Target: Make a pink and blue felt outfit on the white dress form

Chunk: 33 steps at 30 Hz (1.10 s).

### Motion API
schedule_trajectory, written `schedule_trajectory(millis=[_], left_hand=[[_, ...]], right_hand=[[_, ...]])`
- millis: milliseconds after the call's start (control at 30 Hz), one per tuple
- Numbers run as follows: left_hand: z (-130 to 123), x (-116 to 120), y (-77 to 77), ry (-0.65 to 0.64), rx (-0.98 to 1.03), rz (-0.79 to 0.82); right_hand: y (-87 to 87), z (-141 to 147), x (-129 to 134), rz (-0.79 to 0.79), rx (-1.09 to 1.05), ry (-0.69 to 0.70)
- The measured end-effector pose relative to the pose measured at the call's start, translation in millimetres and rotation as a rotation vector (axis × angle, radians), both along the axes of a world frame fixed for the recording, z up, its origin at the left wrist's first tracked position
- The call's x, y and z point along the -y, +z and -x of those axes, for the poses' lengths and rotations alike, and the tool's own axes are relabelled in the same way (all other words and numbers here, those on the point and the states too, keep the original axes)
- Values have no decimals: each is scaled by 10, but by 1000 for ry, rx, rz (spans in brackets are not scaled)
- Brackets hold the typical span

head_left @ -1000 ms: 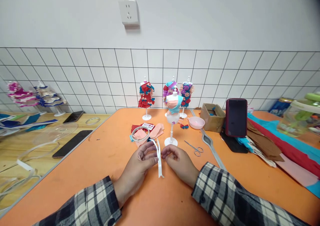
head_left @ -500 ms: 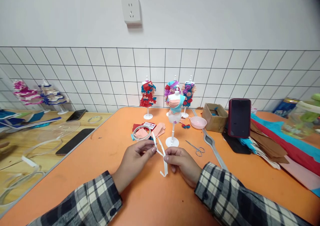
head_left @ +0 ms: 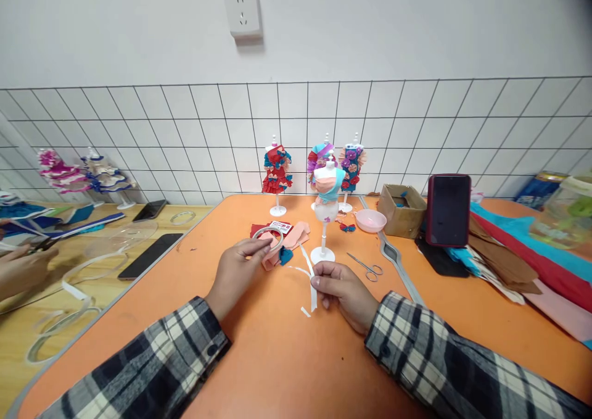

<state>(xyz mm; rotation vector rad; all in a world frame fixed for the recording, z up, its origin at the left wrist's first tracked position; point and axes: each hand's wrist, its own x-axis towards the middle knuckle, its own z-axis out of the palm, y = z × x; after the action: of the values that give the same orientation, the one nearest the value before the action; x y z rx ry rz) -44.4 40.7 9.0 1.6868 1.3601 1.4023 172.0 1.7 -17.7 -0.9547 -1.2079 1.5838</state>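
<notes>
My left hand (head_left: 238,271) is closed, thumb and fingers pinching the near left edge of a roll of tape (head_left: 280,241), a thin whitish ring. Under and around the ring lie peach, red and dark blue fabric scraps (head_left: 297,234). White strips of tape (head_left: 313,297) hang from my right hand (head_left: 342,289), gripped between thumb and fingers. A short white piece (head_left: 306,312) lies beside the strips. Just beyond my right hand stands a small white dress form (head_left: 327,212), its top wrapped in peach and light blue fabric.
Small scissors (head_left: 367,266) lie right of the dress form. Behind are a pink bowl (head_left: 370,221), a cardboard box (head_left: 402,212), an upright phone (head_left: 448,212) and dressed forms (head_left: 277,172). Fabric sheets (head_left: 522,252) cover the right side. A co-worker's hand (head_left: 28,268) is at far left.
My left hand has let go of the white strip and moved left and forward onto the tape roll. My right hand keeps the strips. The co-worker's hand has come further into view.
</notes>
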Motion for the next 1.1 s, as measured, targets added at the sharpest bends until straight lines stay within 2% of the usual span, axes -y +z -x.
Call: schedule_trajectory(millis=[67,100,200,267,367,500,600,667,733,833,900,1000,1100], left_hand=[[32,-12,6,24,67,83],[24,7,9,-16,70,140],[-98,145,12,-269,-15,309],[-215,251,0,-375,-59,332],[-338,341,-40,-385,-41,299],[-361,350,-93,-375,-63,272],[-357,350,-112,-356,-62,272],[-365,362,-121,-378,7,319],[-380,384,-133,-414,132,381],[-402,420,-154,-460,352,462],[-415,435,-166,-458,430,486],[-433,430,-174,-391,405,441],[-443,410,-162,-366,338,392]], right_hand=[[-1,5,-9,-36,59,-53],[3,8,-16,-51,91,-83],[20,13,-35,-101,164,-150],[12,16,-40,-157,206,-157],[-39,27,-35,-230,277,-130],[-108,51,-25,-254,356,-121],[-100,69,-16,-260,374,-134],[-70,83,-5,-261,338,-139],[-31,96,13,-202,265,-122],[18,113,48,42,76,-46],[31,125,72,193,-61,3],[27,148,96,276,-151,8],[20,172,112,282,-136,-60]])
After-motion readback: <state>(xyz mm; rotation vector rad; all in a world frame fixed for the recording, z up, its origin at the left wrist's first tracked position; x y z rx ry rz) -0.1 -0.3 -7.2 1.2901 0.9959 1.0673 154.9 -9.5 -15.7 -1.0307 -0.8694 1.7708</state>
